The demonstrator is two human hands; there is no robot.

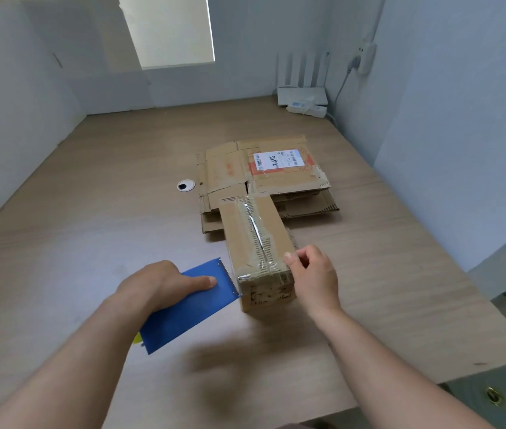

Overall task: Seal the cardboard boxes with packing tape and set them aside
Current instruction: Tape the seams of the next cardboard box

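A small cardboard box (276,226) stands on the wooden table (90,212), its long side running away from the person. Clear tape (254,224) runs along its top seam and down over the near end; it is wrinkled, and glare makes its edges hard to trace.

The right hand (313,274) grips the box's near right corner. The thumb presses on the top edge and the other fingers curl together against the right side, where their tips are out of sight.

Just left of the box's near end, the left hand (165,283) holds a blue tape dispenser (186,308), whose toothed edge almost meets the box. The thumb lies flat along the blue plate. The remaining fingers are hidden beneath the hand, so I cannot tell how they lie. The roll itself is concealed; only a yellow sliver shows at the dispenser's rear end.

Behind the box, and partly covered by its far end, lies a stack of flattened cardboard (230,168) bearing a white label (278,161) whose print is too small to read. A round cable hole (186,185) sits beyond the box to the left. Far behind it to the right, a white router (302,94) and a power strip (305,109) stand in the corner.
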